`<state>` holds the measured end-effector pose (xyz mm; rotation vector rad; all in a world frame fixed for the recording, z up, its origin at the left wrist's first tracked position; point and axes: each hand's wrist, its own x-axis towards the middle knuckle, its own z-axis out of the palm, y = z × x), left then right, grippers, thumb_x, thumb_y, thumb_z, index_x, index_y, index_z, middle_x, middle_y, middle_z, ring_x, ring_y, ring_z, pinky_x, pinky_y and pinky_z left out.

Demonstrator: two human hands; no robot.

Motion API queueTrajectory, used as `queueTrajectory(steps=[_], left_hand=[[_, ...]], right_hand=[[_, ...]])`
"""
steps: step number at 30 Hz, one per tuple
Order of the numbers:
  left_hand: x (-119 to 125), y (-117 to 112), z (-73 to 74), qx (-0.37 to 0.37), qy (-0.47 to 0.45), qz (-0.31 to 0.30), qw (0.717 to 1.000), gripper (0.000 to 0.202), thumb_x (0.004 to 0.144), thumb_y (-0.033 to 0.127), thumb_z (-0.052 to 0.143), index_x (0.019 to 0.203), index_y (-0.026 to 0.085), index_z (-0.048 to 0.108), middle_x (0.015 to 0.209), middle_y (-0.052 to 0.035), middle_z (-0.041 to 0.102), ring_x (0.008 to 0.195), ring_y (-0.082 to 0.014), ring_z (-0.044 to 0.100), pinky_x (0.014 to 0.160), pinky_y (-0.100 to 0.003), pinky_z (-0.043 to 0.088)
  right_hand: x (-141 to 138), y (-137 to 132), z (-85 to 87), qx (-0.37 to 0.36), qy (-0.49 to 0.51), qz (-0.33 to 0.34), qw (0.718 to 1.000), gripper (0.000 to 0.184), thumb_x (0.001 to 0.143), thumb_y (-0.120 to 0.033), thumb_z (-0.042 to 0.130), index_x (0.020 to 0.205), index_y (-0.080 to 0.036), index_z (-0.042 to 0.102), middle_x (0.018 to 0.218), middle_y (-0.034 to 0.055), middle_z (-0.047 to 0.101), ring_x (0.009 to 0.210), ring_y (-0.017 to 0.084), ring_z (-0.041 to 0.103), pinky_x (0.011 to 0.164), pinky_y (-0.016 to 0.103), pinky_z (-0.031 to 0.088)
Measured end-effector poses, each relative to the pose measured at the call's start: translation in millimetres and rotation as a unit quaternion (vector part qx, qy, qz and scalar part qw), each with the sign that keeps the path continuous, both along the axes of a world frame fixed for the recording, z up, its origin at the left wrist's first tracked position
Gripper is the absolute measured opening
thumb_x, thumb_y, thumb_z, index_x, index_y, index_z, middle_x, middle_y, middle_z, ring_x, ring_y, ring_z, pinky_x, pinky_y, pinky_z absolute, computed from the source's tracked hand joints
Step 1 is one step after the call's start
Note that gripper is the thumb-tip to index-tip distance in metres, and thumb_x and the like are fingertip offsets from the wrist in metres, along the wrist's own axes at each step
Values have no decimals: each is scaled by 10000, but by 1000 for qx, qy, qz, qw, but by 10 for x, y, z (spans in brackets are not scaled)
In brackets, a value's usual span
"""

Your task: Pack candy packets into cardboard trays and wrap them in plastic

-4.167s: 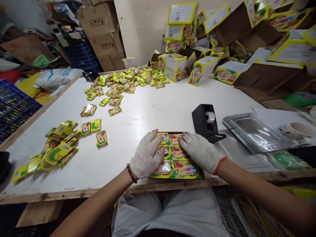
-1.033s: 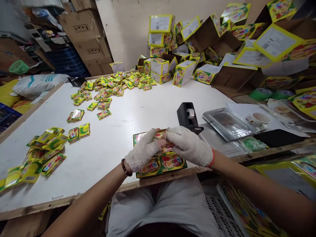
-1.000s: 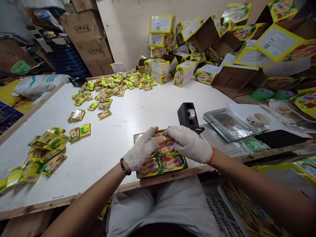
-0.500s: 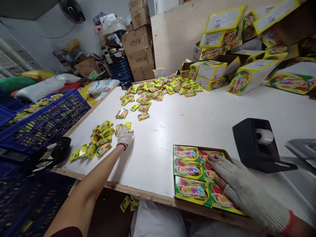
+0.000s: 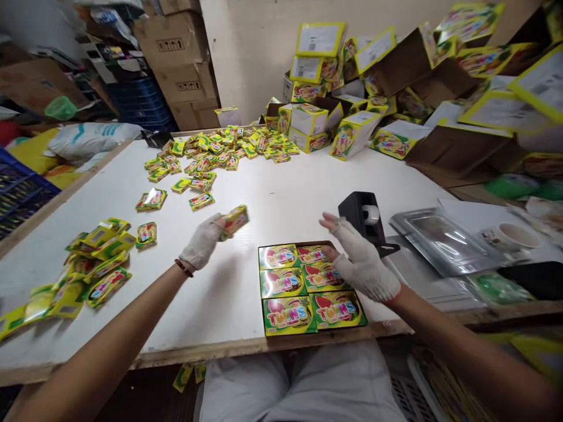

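My left hand (image 5: pixel 203 239), in a pale fingerless glove, grips a small yellow-green crayon box (image 5: pixel 235 221) above the table. My right hand (image 5: pixel 358 258), gloved the same way, is lifted over the right side of an open carton (image 5: pixel 262 319); its fingers are spread and hold nothing. Rows of crayon boxes marked TWINS (image 5: pixel 290 315) lie face up inside the carton, near the front edge. One loose crayon box (image 5: pixel 146 234) lies left of my left hand, beside a heap of crayon boxes (image 5: pixel 103 240).
A larger pile of crayon boxes (image 5: pixel 233 146) spreads across the back of the table (image 5: pixel 272 199). Behind the carton stands a black tape dispenser (image 5: pixel 361 217). Clear plastic packaging (image 5: pixel 433 240) lies at the right. Yellow-edged cartons (image 5: pixel 308 120) are stacked at the back right.
My left hand has picked up a crayon box and carried it rightward toward the carton. My right hand has risen off the boxes in it. The view has turned right.
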<state>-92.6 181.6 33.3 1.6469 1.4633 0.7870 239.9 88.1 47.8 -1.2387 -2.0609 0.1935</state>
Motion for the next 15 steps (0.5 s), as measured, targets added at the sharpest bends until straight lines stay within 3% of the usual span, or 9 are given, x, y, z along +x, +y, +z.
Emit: queueTrajectory(steps=[2,4,5,7,10,12,15], left_hand=[[508,-169,147,-11,-154,-87,984,434,926,516,419,1057,142,597,1032,-103,690,833,-188,654,711,-303,526],[951,-318,272,-3,-192,-161,968,399,933,508,435,1014,159,610,955,-73,691,794,-174,639,696,-291,513],[1119,-374,315,14,-175,-163,971,378,947,487,417,993,168,614,933,-67,691,806,-178,638,711,-297,512],[1326,-444,354,55,-87,-121,987,353,972,438,384,1012,179,621,953,-76,702,859,-203,650,769,-327,508],[1395,-480,307,92,99,-59,989,368,994,397,384,1187,175,605,1105,-129,714,1011,-267,667,878,-385,481],[1378,-500,245,87,208,-75,971,401,1006,398,382,1269,174,584,1141,-150,720,1059,-295,669,896,-396,465],[1357,-560,172,80,318,-108,939,392,1023,392,345,1236,204,615,1025,-120,755,984,-284,697,845,-370,457]], right_hand=[[-88,185,196,3,45,24,999,499,928,-306,555,1409,-189,495,1471,162,496,1362,269,479,1093,473,450],[-149,346,332,-47,70,57,995,397,897,-297,575,1279,-190,595,1322,128,603,1217,250,577,1011,426,503],[-158,408,359,-83,77,59,992,313,885,-285,571,1173,-189,646,1200,104,654,1112,234,620,957,400,524],[-128,485,316,-161,85,29,983,183,860,-273,570,971,-181,683,981,65,681,919,203,645,838,350,545],[-31,500,66,-241,84,-35,966,153,839,-293,582,869,-176,676,854,43,667,786,183,628,722,313,535],[1,471,-122,-235,79,-43,968,167,859,-288,554,849,-179,680,878,52,679,830,186,638,776,322,535],[-22,405,-285,-197,72,-31,977,225,918,-277,491,875,-189,694,1005,77,707,968,197,652,910,347,517]])
